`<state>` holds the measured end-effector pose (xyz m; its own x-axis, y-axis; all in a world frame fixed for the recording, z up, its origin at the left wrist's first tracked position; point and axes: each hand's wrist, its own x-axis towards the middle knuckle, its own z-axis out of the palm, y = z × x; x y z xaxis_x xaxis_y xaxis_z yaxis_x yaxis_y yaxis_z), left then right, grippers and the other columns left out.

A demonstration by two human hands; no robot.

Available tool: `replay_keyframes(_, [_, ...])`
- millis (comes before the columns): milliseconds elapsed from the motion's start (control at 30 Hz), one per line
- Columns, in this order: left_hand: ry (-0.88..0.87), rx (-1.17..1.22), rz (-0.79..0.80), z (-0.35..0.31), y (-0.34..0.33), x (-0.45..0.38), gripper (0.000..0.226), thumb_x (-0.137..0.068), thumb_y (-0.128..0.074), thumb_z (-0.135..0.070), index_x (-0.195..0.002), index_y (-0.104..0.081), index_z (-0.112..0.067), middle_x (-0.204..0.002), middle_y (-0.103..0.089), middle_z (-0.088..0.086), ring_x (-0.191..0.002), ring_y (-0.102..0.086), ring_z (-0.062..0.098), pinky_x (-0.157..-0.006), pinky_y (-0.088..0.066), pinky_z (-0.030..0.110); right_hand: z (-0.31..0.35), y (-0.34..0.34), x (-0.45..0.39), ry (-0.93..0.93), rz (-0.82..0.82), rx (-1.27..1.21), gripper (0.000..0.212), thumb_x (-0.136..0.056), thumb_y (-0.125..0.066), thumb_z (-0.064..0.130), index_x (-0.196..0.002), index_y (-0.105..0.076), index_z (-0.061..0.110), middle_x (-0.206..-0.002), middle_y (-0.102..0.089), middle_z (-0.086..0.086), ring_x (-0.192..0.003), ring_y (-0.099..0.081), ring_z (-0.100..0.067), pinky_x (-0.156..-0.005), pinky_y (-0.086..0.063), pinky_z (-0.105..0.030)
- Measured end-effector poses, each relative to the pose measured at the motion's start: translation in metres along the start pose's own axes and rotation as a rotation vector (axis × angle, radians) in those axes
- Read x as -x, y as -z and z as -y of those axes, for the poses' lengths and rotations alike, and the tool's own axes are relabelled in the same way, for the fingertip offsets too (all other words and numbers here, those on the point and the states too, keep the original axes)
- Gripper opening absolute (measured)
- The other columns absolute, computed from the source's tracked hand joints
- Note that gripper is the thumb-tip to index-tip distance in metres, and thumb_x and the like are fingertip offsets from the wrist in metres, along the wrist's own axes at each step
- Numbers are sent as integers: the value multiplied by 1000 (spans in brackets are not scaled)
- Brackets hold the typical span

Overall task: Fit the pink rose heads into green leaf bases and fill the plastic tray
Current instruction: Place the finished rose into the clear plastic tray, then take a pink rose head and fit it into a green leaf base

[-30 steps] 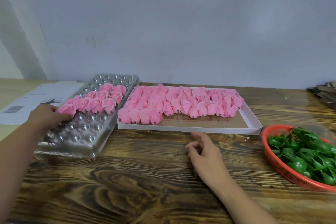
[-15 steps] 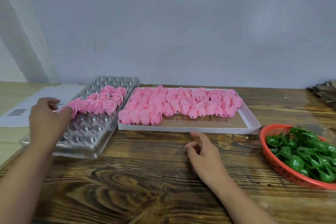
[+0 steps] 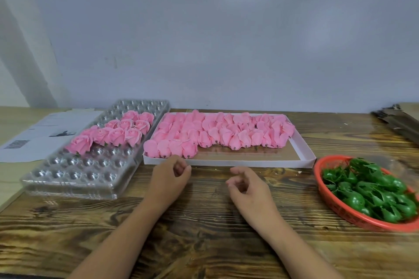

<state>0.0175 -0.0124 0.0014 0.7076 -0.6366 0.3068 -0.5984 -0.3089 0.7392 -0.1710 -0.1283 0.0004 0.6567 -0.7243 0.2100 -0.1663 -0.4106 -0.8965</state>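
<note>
A clear plastic tray (image 3: 74, 174) with round cups lies at the left; several finished pink roses (image 3: 113, 133) fill its far middle rows. A white cardboard box (image 3: 303, 154) in the centre holds several loose pink rose heads (image 3: 217, 133). A red basket (image 3: 328, 199) at the right holds green leaf bases (image 3: 367, 190). My left hand (image 3: 169, 176) hovers just in front of the box's near left corner, fingers loosely curled, holding nothing. My right hand (image 3: 246, 186) hangs beside it over the wood, fingers loosely curled and empty.
The wooden table (image 3: 204, 233) runs under everything. Printed paper sheets (image 3: 45, 131) lie at the far left behind the tray. A stack of dark flat pieces (image 3: 399, 122) sits at the far right edge. A pale wall stands close behind.
My left hand has left the plastic tray and moved right to the front of the box. My right hand has stayed near the table's middle, fingers curling slightly.
</note>
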Motion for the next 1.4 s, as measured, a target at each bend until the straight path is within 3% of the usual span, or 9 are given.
replay_keyframes(167, [-13, -3, 17, 7, 5, 1, 25, -88, -74, -14, -73, -59, -27, -64, -58, -8, -65, -55, -4, -61, -41, 9, 24, 49, -5, 97, 18, 136, 23, -88, -65, 14, -86, -64, 37, -77, -68, 17, -72, -61, 3, -68, -46, -10])
replay_keyframes(433, [-11, -45, 72, 6, 1, 1, 16, -90, -72, -23, -78, -62, -26, -70, -61, -3, -64, -53, 4, -61, -43, 20, 44, 150, -55, -56, 93, 667, 6, -87, -68, 27, -90, -63, 29, -84, -67, 12, -78, -63, -9, -65, -42, -21])
replay_keyframes(567, [8, -47, 83, 5, 1, 1, 16, -90, -72, -24, -78, -62, -27, -70, -62, -4, -63, -53, 5, -62, -44, 23, 23, 161, -96, -282, 3, 444, 6, -85, -70, 14, -84, -69, 8, -79, -73, -8, -74, -72, -20, -76, -60, -36])
replay_keyframes(700, [6, -43, 65, 4, 0, 2, 18, -90, -73, -22, -76, -62, -27, -68, -62, -5, -65, -55, 7, -63, -45, 25, 5, 152, -131, -485, -67, 320, 14, -82, -65, -2, -70, -59, 1, -65, -66, -12, -50, -63, -14, -54, -55, -24])
replay_keyframes(800, [7, -28, 61, 4, 2, 3, 17, -90, -73, -22, -77, -63, -27, -69, -61, -6, -65, -54, 4, -61, -42, 20, -9, 144, -151, -597, -98, 250, 8, -87, -64, -4, -94, -59, -6, -86, -65, -20, -73, -67, -27, -82, -60, -39])
replay_keyframes(900, [11, -8, 55, 4, 2, 2, 18, -89, -73, -21, -76, -63, -26, -68, -60, -7, -64, -52, 3, -61, -42, 20, -20, 138, -164, -642, -116, 285, 22, -87, -64, -2, -108, -58, -7, -95, -61, -19, -82, -65, -29, -91, -57, -43])
replay_keyframes(1167, [20, -3, 63, 5, 2, 0, 17, -90, -72, -23, -77, -63, -27, -70, -62, -6, -68, -55, 0, -59, -41, 12, -29, 119, -177, -632, -180, 259, 23, -81, -66, 3, -101, -55, 0, -95, -57, -21, -74, -57, -29, -63, -52, -34])
replay_keyframes(1300, [31, 20, 62, 5, 4, -1, 15, -91, -72, -22, -79, -64, -25, -71, -62, -7, -67, -54, -3, -60, -43, 11, -35, 117, -178, -651, -172, 244, 32, -76, -59, -4, -108, -56, -4, -90, -57, -20, -70, -56, -29, -62, -51, -33])
replay_keyframes(1400, [35, 26, 65, 5, 5, -2, 15, -92, -71, -23, -79, -64, -25, -72, -62, -6, -67, -54, -3, -61, -43, 10, -37, 118, -179, -632, -179, 186, 33, -83, -64, 10, -113, -54, 0, -88, -59, -17, -70, -58, -26, -57, -51, -31])
